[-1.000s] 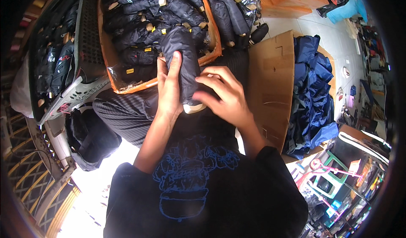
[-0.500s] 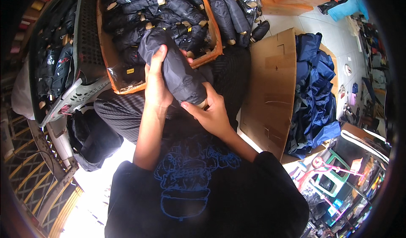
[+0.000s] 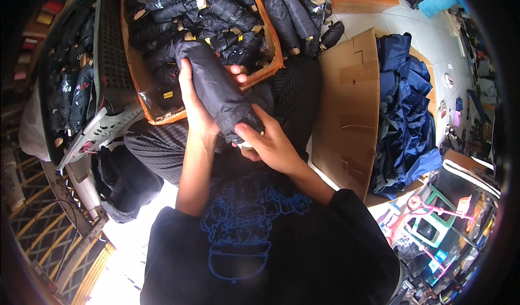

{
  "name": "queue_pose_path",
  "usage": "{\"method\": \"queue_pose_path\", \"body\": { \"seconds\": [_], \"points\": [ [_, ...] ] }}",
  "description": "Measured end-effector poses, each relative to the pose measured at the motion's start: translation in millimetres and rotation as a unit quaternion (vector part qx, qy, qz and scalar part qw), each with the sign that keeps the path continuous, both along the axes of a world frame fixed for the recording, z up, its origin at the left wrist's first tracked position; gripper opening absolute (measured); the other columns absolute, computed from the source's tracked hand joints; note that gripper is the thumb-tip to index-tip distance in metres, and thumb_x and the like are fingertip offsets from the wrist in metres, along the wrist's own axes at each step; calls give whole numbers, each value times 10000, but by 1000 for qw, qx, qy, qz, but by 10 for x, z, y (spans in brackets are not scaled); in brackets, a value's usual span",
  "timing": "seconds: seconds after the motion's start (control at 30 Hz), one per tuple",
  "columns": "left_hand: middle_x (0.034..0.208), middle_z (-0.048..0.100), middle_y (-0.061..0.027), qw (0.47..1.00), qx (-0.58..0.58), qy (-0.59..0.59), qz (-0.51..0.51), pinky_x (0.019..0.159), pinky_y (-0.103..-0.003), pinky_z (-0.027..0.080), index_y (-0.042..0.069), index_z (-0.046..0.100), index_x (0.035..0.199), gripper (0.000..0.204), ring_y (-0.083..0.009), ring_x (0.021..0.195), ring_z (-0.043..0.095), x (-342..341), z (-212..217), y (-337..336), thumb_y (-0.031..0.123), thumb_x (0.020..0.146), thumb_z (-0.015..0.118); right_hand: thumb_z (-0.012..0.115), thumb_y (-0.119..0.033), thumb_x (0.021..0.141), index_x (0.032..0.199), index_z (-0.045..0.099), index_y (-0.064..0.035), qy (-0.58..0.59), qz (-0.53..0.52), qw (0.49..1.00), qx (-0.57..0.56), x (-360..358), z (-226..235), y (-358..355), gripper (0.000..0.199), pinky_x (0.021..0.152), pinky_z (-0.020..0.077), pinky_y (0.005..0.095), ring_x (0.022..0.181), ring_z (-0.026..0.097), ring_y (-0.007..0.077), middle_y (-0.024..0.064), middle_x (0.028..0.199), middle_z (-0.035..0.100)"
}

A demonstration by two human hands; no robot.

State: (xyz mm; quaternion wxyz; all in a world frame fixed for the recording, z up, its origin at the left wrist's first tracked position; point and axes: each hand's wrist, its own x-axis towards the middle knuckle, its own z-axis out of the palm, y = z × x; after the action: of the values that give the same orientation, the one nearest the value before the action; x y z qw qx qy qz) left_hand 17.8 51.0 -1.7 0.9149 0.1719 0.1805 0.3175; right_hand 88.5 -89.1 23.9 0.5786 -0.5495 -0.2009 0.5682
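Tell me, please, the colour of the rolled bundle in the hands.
The rolled bundle is black, with a greyish sheen; the head view shows it best.

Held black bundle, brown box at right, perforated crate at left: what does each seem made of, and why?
Black bundle: probably thin synthetic fabric, soft sheen, wrinkled. Brown box: apparently cardboard, matte, creased panel. Crate: likely moulded plastic, dull, perforated wall.

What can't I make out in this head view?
Underside of the black bundle: head view, hidden by its bulk and the left hand.
Its pale lower end: head view, partly covered by the right hand.
Far side of the orange-rimmed box: head view, cut off by the top edge.
Bottom of the cardboard box: head view, hidden by blue fabric.
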Motion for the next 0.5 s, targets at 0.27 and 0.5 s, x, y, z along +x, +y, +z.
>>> {"method": "queue_pose_path", "body": {
  "seconds": [0.27,0.5],
  "points": [
    [978,574,-107,616,698,328,161,808,-335,458,42,707,925,241,-241,944,542,-214,221,-317,85,701,784,582,-231,950,1122,384,16,-132,14,991,2,181,-45,-12,361,473,408,305,503,533,138,120,692,577],
    [926,636,-92,635,696,326,74,738,-293,514,22,722,931,221,-188,829,637,-320,324,-202,-22,718,757,578,-168,936,1072,362,47,-261,16,965,17,198,-2,-23,334,472,385,378,464,529,228,161,570,502]
  ]
}}
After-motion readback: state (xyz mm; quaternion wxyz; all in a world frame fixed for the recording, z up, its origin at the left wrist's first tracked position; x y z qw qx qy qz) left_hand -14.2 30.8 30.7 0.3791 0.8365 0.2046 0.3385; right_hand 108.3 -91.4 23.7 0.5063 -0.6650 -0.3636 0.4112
